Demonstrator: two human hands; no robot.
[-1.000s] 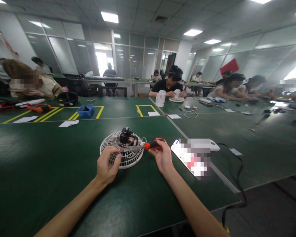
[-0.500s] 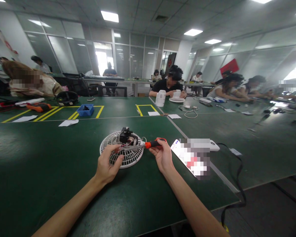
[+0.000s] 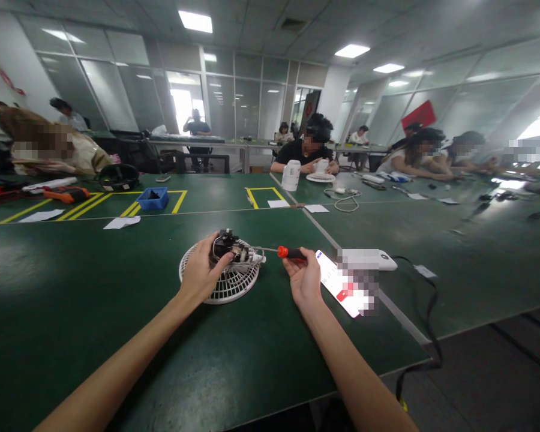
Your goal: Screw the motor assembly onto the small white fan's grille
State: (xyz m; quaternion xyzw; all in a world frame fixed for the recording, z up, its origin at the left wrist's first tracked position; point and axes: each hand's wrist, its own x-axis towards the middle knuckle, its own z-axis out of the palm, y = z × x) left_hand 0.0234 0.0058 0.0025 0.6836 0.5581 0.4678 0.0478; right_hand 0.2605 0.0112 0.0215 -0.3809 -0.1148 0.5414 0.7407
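Observation:
A round white fan grille [image 3: 238,288] lies on the green table. On top of it sits a black fan motor [image 3: 225,243] with wires and white parts on its right side. My left hand [image 3: 201,271] is closed around the motor's left and near side, thumb in front. In my right hand [image 3: 305,277] is a screwdriver [image 3: 291,252] with a red and black handle. Its thin shaft points left toward the motor; whether the tip touches a part I cannot tell.
Right of my right hand lie a lit phone [image 3: 346,288] and a white device [image 3: 380,260] with a black cable [image 3: 433,312]. Farther back are a blue bin [image 3: 153,199], paper slips [image 3: 122,222] and a white fan body [image 3: 291,175]. A co-worker [image 3: 303,150] sits opposite.
My left hand has closed on the motor from a looser pose over the grille. My right hand has drawn the screwdriver slightly right, so its shaft now shows.

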